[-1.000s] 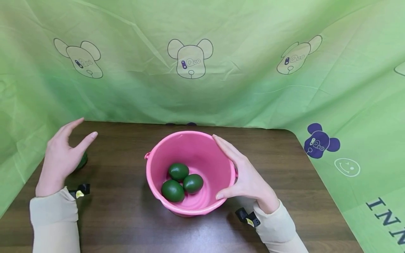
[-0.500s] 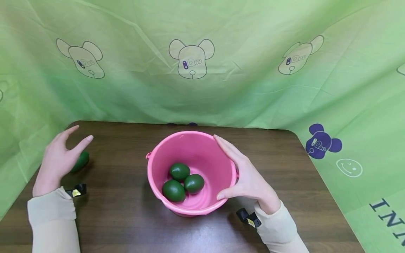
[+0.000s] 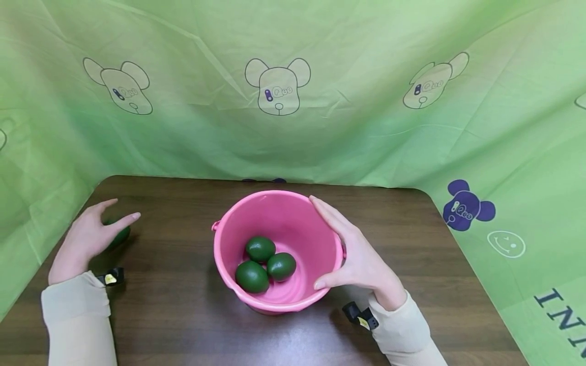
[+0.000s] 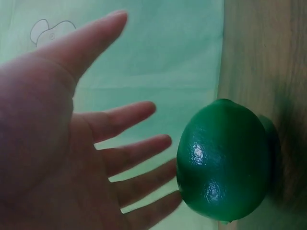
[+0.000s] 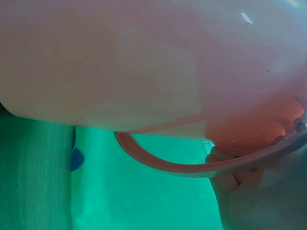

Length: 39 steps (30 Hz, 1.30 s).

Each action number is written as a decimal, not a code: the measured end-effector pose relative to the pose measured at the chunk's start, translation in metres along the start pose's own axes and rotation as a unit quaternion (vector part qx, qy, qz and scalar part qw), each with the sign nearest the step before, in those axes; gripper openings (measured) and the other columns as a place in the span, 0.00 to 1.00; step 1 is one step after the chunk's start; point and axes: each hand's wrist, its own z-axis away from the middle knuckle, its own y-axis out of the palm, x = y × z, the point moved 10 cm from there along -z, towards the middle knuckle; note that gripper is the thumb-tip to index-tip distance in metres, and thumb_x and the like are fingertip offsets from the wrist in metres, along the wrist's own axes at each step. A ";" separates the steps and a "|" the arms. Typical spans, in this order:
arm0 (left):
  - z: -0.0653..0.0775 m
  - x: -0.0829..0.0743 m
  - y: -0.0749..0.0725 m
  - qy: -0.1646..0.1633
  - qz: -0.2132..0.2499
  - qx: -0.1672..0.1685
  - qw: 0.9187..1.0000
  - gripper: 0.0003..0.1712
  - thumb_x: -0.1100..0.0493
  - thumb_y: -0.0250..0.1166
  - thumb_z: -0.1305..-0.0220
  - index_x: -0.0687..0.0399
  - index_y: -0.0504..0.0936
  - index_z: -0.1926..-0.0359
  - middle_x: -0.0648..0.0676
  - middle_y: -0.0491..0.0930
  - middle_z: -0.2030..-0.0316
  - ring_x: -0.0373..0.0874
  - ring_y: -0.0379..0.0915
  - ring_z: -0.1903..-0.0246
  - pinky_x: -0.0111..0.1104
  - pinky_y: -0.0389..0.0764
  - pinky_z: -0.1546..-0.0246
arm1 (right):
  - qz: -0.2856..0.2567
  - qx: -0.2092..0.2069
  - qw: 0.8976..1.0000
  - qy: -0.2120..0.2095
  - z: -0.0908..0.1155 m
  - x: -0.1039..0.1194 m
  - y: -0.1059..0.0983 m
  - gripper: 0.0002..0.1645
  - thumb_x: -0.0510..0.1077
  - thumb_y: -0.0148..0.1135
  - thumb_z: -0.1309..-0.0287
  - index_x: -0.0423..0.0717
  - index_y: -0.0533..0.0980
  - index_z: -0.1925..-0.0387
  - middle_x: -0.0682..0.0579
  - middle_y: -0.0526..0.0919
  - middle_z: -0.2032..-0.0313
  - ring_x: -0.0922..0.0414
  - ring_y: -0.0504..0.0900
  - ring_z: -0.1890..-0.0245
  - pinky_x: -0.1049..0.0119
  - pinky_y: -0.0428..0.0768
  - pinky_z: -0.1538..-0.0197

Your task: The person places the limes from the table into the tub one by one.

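Observation:
A pink bucket (image 3: 274, 216) stands mid-table with three dark green limes (image 3: 253, 277) inside. My right hand (image 3: 359, 256) holds its right side at the rim, thumb toward the near side and fingers toward the far side. In the right wrist view the bucket's handle (image 5: 184, 168) hangs down, crossing in front of my right hand (image 5: 259, 191). At the table's left side, my left hand (image 3: 89, 236) is over another lime (image 3: 121, 237), partly hiding it. The left wrist view shows this lime (image 4: 223, 163) beside the spread fingers (image 4: 139, 151), its edge close to the fingertips.
A brown wooden table (image 3: 174, 320) lies under everything. Green cloth with printed bear heads (image 3: 276, 147) hangs behind it and along both sides. Each wrist carries a small black camera (image 3: 359, 315).
My left hand has come down and nearer over the lime at the left, its fingertips now lower in the head view. My right hand and the bucket stay in place.

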 end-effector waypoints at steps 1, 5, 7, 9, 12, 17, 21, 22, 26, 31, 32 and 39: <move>0.000 0.001 0.002 -0.002 -0.006 0.008 1.000 0.56 0.31 0.57 0.30 0.72 0.51 0.23 0.78 0.53 0.29 0.80 0.51 0.34 0.71 0.60 0.44 | 0.001 0.000 1.000 0.000 0.000 0.000 0.000 0.80 0.64 0.89 0.73 0.49 0.54 0.20 0.46 0.57 0.23 0.48 0.57 0.26 0.61 0.63 0.30; 0.001 0.004 0.008 -0.008 -0.019 0.033 0.999 0.57 0.30 0.58 0.30 0.74 0.52 0.24 0.80 0.53 0.30 0.81 0.52 0.35 0.71 0.61 0.45 | 0.001 0.000 1.000 0.001 0.000 0.000 0.000 0.79 0.68 0.87 0.71 0.49 0.54 0.20 0.47 0.57 0.23 0.49 0.57 0.26 0.61 0.63 0.30; 0.002 0.005 0.010 -0.011 -0.023 0.043 0.999 0.58 0.30 0.58 0.31 0.74 0.52 0.24 0.80 0.53 0.30 0.80 0.52 0.35 0.71 0.61 0.45 | 0.001 0.000 1.000 0.001 0.000 0.001 0.000 0.79 0.70 0.85 0.70 0.49 0.54 0.20 0.48 0.57 0.23 0.49 0.58 0.26 0.61 0.63 0.30; 0.002 0.005 0.011 -0.014 -0.023 0.053 0.998 0.58 0.30 0.58 0.31 0.74 0.51 0.24 0.80 0.53 0.30 0.80 0.51 0.35 0.71 0.61 0.45 | 0.001 0.000 1.000 0.001 0.000 0.001 0.000 0.79 0.71 0.84 0.69 0.49 0.54 0.20 0.49 0.57 0.23 0.49 0.58 0.26 0.61 0.63 0.30; 0.003 0.007 0.013 -0.018 -0.026 0.065 0.997 0.58 0.30 0.58 0.31 0.75 0.52 0.25 0.81 0.53 0.30 0.81 0.51 0.35 0.70 0.62 0.45 | 0.000 0.000 1.000 0.001 0.000 0.001 0.000 0.79 0.70 0.85 0.69 0.48 0.54 0.20 0.49 0.57 0.23 0.48 0.57 0.26 0.61 0.63 0.30; 0.004 0.011 0.014 -0.023 -0.030 0.071 0.997 0.57 0.31 0.59 0.31 0.76 0.53 0.26 0.82 0.56 0.33 0.80 0.58 0.39 0.69 0.65 0.46 | -0.002 0.000 1.000 0.002 0.000 0.001 0.000 0.79 0.69 0.86 0.70 0.48 0.54 0.20 0.50 0.57 0.23 0.48 0.57 0.26 0.61 0.63 0.30; 0.003 0.017 0.013 -0.026 -0.036 0.073 0.996 0.57 0.32 0.62 0.33 0.76 0.54 0.27 0.82 0.62 0.38 0.75 0.66 0.46 0.64 0.73 0.53 | -0.001 0.000 1.000 0.003 0.000 0.002 0.000 0.79 0.72 0.83 0.68 0.49 0.54 0.20 0.50 0.57 0.23 0.49 0.58 0.26 0.61 0.63 0.30; 0.003 0.019 0.013 -0.027 -0.037 0.075 0.996 0.58 0.32 0.62 0.33 0.76 0.54 0.27 0.82 0.63 0.39 0.75 0.67 0.47 0.63 0.74 0.54 | -0.002 0.000 1.000 0.003 0.000 0.002 0.000 0.79 0.70 0.85 0.69 0.49 0.54 0.20 0.50 0.57 0.23 0.49 0.58 0.26 0.61 0.64 0.30; 0.004 0.022 0.014 -0.034 -0.043 0.082 0.995 0.57 0.34 0.65 0.35 0.76 0.55 0.27 0.81 0.64 0.41 0.74 0.68 0.49 0.59 0.76 0.58 | -0.005 0.002 1.000 0.004 0.000 0.001 0.000 0.80 0.64 0.88 0.72 0.49 0.54 0.20 0.49 0.56 0.23 0.49 0.57 0.26 0.61 0.64 0.31; 0.003 0.022 0.015 -0.034 -0.051 0.083 0.995 0.54 0.40 0.68 0.35 0.75 0.55 0.28 0.82 0.64 0.42 0.76 0.68 0.50 0.60 0.76 0.59 | -0.006 0.003 1.000 0.001 -0.001 0.001 0.000 0.80 0.62 0.89 0.73 0.49 0.54 0.20 0.49 0.57 0.23 0.48 0.57 0.26 0.61 0.64 0.31; 0.003 0.023 0.015 -0.033 -0.054 0.082 0.995 0.53 0.41 0.69 0.36 0.75 0.55 0.28 0.83 0.64 0.43 0.76 0.68 0.50 0.60 0.76 0.59 | -0.006 0.003 1.000 0.000 -0.001 0.001 0.000 0.80 0.62 0.89 0.73 0.48 0.54 0.20 0.49 0.57 0.23 0.48 0.58 0.26 0.61 0.64 0.31; 0.001 0.026 0.016 -0.032 -0.058 0.082 0.994 0.49 0.50 0.70 0.38 0.75 0.56 0.29 0.84 0.64 0.45 0.78 0.68 0.52 0.62 0.75 0.59 | -0.008 0.002 1.000 0.002 -0.001 0.000 0.000 0.79 0.69 0.86 0.70 0.49 0.54 0.20 0.50 0.56 0.23 0.48 0.58 0.26 0.61 0.64 0.31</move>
